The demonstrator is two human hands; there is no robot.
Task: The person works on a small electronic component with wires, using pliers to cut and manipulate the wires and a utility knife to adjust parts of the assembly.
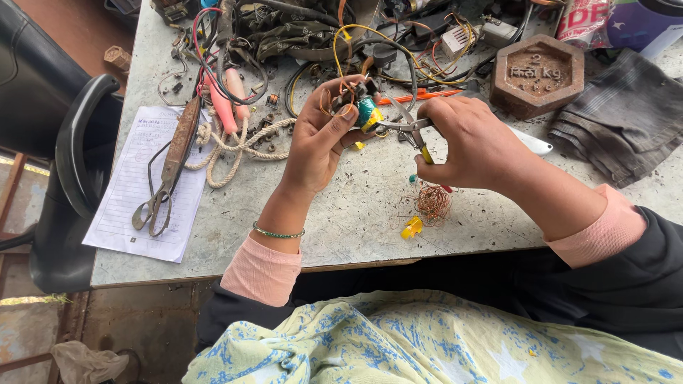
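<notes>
Cluttered bench (299, 213); left hand (324, 135) hides small coil (366, 112), prob. wired; pliers (409, 131) gripped.

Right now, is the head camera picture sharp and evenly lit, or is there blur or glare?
Head view: soft, even daylight, no hard shadows or glare; left hand, right hand and pliers are sharp; the table edges bow slightly from the wide lens.

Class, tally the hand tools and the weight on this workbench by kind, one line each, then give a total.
Rusty old scissors lying on the paper sheet: 1
Small pliers in the right hand, at the green wire component held by the left hand: 1
Rusty hexagonal iron weight: 1
Total: 3
</notes>
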